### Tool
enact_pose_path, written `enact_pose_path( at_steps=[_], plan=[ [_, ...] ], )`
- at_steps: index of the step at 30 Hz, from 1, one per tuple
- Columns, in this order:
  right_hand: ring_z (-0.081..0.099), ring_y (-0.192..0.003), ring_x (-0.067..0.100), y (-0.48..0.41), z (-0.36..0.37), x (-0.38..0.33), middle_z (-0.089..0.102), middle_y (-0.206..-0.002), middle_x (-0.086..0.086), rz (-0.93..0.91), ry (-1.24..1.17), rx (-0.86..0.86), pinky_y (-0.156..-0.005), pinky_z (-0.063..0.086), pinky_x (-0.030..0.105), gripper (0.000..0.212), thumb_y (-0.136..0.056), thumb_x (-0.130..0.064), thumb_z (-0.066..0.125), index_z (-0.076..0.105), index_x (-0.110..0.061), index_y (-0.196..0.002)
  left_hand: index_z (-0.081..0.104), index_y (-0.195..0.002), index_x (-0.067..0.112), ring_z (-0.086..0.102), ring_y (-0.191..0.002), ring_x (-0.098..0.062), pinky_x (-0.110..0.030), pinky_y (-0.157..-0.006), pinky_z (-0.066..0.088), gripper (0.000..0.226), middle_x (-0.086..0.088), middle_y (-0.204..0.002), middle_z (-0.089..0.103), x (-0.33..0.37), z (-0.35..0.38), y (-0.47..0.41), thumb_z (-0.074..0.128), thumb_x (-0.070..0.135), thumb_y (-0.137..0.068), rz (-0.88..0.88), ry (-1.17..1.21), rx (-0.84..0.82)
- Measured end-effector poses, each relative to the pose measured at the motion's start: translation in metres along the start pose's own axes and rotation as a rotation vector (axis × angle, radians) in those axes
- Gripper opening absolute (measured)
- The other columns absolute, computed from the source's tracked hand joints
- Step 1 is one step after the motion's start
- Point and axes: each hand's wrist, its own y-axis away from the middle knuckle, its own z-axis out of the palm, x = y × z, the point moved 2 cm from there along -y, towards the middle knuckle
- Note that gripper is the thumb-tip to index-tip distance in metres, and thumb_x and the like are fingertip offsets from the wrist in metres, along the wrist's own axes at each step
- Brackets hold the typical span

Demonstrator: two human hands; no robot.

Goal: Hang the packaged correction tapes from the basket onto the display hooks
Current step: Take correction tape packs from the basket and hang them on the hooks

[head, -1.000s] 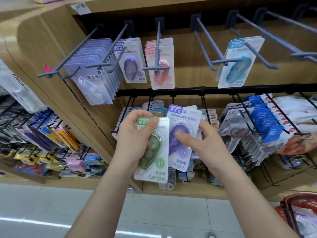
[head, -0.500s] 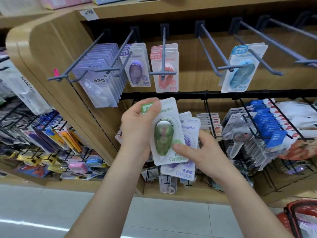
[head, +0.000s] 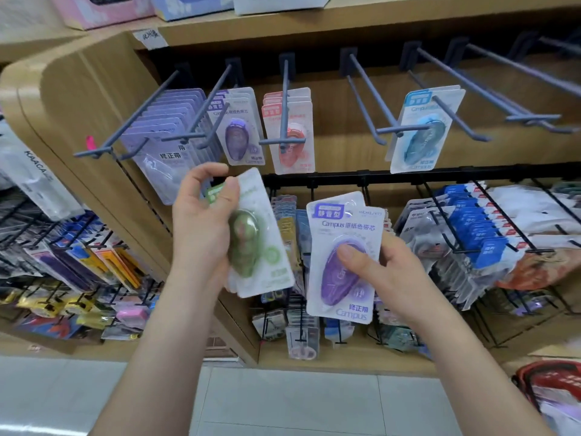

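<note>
Left hand (head: 201, 228): thumb (head: 231, 191) pressed over the green header, fingers curled behind the card. It grips a green oval correction tape in a white-carded blister pack (head: 261, 243), tilted with its top leaning left. Layered edges show at the lower corner; the number of cards cannot be told.

Right hand (head: 396, 272): thumb (head: 349, 254) lies on the clear blister, fingers wrapped behind. It pinches a purple oval correction tape in a white-carded blister pack (head: 342, 262), roughly upright, printed face toward the camera.

The two packs are apart, the green one to the left and slightly higher. Both are held in front of the lower racks, just under the black wire rail (head: 393, 175) and below the upper hooks.

Above: a row of long grey-blue metal display hooks (head: 285, 99) on a wooden back panel (head: 345, 152). Hung there, left to right: a deep stack of pale lilac packs (head: 163, 146), purple-tape packs (head: 239, 130), pink-tape packs (head: 295, 136), a blue-tape pack (head: 421, 130).

Lower right corner: red basket (head: 525, 377), partly out of frame, contents blurred.
</note>
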Motion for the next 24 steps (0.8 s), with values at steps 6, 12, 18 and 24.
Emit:
enact_pose_path(
  at_steps=[6,12,18,24],
  plan=[
    [0.070,-0.092,0.000,0.001,-0.007,-0.009,0.074,-0.100,-0.019,-0.021,0.131,-0.165,-0.076,0.052,0.015,0.018,-0.074,-0.040,0.075,0.074,-0.046,-0.091,0.074,-0.084,0.013,0.032,-0.029,-0.008,-0.013,-0.035,0.025,0.014,0.006,-0.046,0.049,-0.006,0.012,0.004,0.068,0.024,-0.091,-0.011,-0.480,-0.338],
    [0.065,-0.109,0.013,-0.001,-0.015,-0.007,0.068,-0.116,-0.007,-0.019,0.220,-0.257,-0.095,0.053,0.040,0.033,-0.072,-0.051,0.076,0.074,-0.040,-0.103,0.067,-0.093,0.024,0.049,-0.049,-0.025,-0.038,-0.044,0.041,0.030,-0.004,-0.065,0.067,-0.017,0.022,-0.004,0.074,0.050,-0.080,-0.051,-0.575,-0.574],
    [0.070,-0.103,0.015,-0.002,-0.015,-0.004,0.074,-0.112,-0.004,0.015,0.049,-0.271,-0.085,0.057,0.031,0.036,-0.072,-0.042,0.076,0.074,-0.030,-0.106,0.071,-0.087,0.014,0.057,-0.063,-0.023,-0.026,-0.054,0.046,0.016,-0.026,-0.090,0.068,-0.016,0.022,-0.002,0.066,0.028,-0.093,-0.024,-0.450,-0.548],
    [0.072,-0.094,0.018,-0.004,-0.015,0.012,0.076,-0.106,0.001,0.046,-0.229,-0.171,-0.075,0.056,0.027,0.052,-0.059,-0.058,0.086,0.077,-0.029,-0.101,0.068,-0.077,0.024,0.049,-0.071,-0.030,-0.040,-0.063,0.039,0.021,-0.008,-0.079,0.061,-0.021,0.011,0.003,0.061,0.023,-0.097,-0.114,-0.257,-0.339]
  ],
)
